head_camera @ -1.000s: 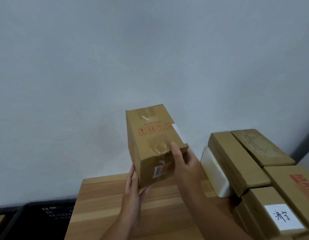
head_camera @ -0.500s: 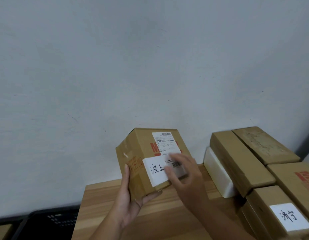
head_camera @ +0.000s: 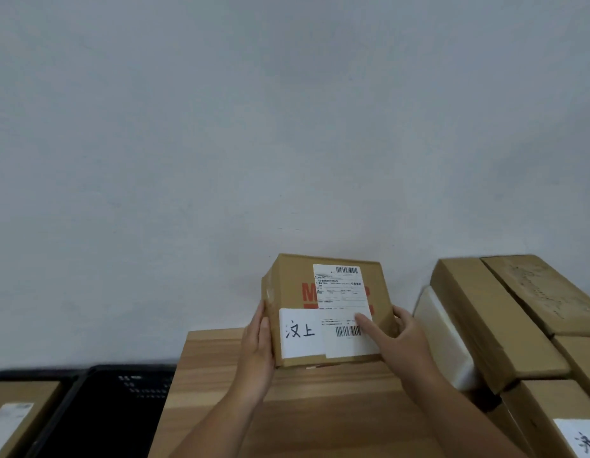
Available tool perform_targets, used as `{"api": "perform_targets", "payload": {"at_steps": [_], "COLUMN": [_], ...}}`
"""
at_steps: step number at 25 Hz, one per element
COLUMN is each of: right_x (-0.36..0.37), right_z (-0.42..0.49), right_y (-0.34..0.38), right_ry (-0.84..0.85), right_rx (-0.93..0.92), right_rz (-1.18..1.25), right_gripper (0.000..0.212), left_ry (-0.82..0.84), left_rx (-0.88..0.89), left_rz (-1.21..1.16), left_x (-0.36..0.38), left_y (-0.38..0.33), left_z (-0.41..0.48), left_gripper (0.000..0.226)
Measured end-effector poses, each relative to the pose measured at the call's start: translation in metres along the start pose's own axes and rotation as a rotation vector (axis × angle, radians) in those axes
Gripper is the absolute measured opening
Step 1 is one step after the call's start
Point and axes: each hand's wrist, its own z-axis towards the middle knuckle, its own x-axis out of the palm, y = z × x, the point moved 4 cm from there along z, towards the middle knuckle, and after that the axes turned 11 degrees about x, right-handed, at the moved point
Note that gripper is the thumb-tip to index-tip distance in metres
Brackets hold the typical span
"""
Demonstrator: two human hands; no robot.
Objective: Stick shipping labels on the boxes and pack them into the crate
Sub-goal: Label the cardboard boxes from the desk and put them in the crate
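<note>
One cardboard box (head_camera: 287, 285), two labels (head_camera: 298, 332).
Left hand (head_camera: 255, 345) flat on its side; right hand (head_camera: 399, 342) grips it, thumb on shipping label (head_camera: 340, 292).

Box (head_camera: 326, 305) over table (head_camera: 320, 418), crate (head_camera: 122, 411) left.

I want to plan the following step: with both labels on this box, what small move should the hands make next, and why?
Probably carry the box left toward the black crate. Its printed label and handwritten label both lie flat, and the left hand and right hand hold its sides.
</note>
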Motion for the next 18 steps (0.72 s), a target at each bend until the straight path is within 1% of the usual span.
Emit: {"api": "perform_targets", "payload": {"at_steps": [2, 4, 7, 10, 13, 15, 18], "right_x": [0.012, 0.021, 0.042, 0.062, 0.083, 0.096, 0.111], "right_z": [-0.005, -0.011, -0.023, -0.039, -0.06, -0.073, -0.084], "right_y": [-0.006, -0.012, -0.024, -0.039, -0.05, -0.051, -0.056], "right_ry": [-0.014, -0.038, -0.021, -0.023, 0.002, 0.015, 0.039], "right_rx": [0.002, -0.009, -0.014, -0.017, -0.02, -0.038, -0.081], "right_rz": [0.018, 0.024, -0.013, -0.012, -0.014, -0.039, -0.088], "right_gripper": [0.062, 0.057, 0.054, 0.049, 0.045, 0.042, 0.04], "left_ry": [-0.035, -0.049, 0.059, 0.11, 0.058, 0.022, -0.064], "left_rx": [0.031, -0.025, -0.083, -0.112, -0.12, -0.117, -0.106], "left_rz": [0.035, 0.028, -0.06, -0.091, -0.093, -0.081, -0.076], "left_x": [-0.01, -0.023, -0.041, -0.064, -0.092, -0.108, -0.128], "left_y": [-0.005, -0.01, -0.013, -0.004, 0.01, 0.013, 0.015], "left_z": [0.0, -0.003, -0.015, -0.034, -0.055, -0.068, -0.091], "left_gripper": [0.043, 0.044, 0.053, 0.047, 0.027, 0.032, 0.028]}}
